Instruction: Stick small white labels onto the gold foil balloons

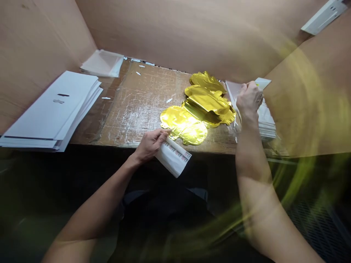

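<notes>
My left hand is closed on one end of a small white packet printed with rows of red and black symbols. The packet hangs past the table's front edge. Close to those fingertips lies a flat gold foil balloon; whether they touch it is unclear. More folded gold foil balloons are piled behind it. My right hand is closed above a stack of white packets at the right. A white piece shows beyond its knuckles, but what the fingers hold is hidden.
A stack of white cards with hanger slots lies at the left. Translucent sheets rest in the back left corner. Small white scraps dot the brown tabletop. Cardboard walls enclose it, with a power strip at upper right.
</notes>
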Motion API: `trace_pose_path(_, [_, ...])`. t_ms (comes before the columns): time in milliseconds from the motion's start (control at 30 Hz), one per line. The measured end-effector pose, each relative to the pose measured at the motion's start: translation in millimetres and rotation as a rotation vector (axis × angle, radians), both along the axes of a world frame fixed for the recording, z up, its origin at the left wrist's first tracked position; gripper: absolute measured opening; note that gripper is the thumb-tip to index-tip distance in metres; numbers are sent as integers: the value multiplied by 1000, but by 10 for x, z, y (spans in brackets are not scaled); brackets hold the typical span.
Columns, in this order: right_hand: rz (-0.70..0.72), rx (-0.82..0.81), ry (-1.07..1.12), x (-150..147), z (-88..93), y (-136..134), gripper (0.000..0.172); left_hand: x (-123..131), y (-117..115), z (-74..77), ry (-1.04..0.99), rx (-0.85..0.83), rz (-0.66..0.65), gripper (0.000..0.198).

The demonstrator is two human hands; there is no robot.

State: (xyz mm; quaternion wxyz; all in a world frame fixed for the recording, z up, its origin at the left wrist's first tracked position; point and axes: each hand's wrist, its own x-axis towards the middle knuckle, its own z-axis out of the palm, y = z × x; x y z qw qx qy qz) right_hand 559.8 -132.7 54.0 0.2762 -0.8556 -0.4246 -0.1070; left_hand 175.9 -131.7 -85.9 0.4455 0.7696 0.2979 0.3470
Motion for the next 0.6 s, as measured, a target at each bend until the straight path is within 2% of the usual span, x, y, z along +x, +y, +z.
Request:
trace_pose_path(33, [136,49,5,-112,-62,-119,34,-18,15,28,-35,-49,21,47])
trace_pose_path(67, [342,44,93,-284,-163,-258,40,-33,28,54,-59,-86,40,48])
trace_pose_path(133, [837,-189,413,-724,-427,-559,41,-53,45,101,-86,-127,79,50])
trace_pose_path(167, [992,-272,498,-943,-567,-700,35,-59,51,121,-91,-133,100,51])
trace_pose_path(200, [1070,-269,534,-1134,-698,-824,31,-62,55,140,-89,-131,120,51])
trace_pose_path(267, [1113,-160,507,-1384,-916,-1001,24,-65,61,170,-72,-107,151,51])
trace_pose_path(367, [1094,44,305,-1444,-1118,-1093,21,-65,66,198,-20,-68,171,51])
trace_pose_path(500, [1205,95,-7,-1320,-1195,-1054,24,-63,67,224,27,-79,198,50])
trace_pose_path(600, [1268,78,-58,-1329,-1182,-1033,23,-74,69,237,31,-79,216,48])
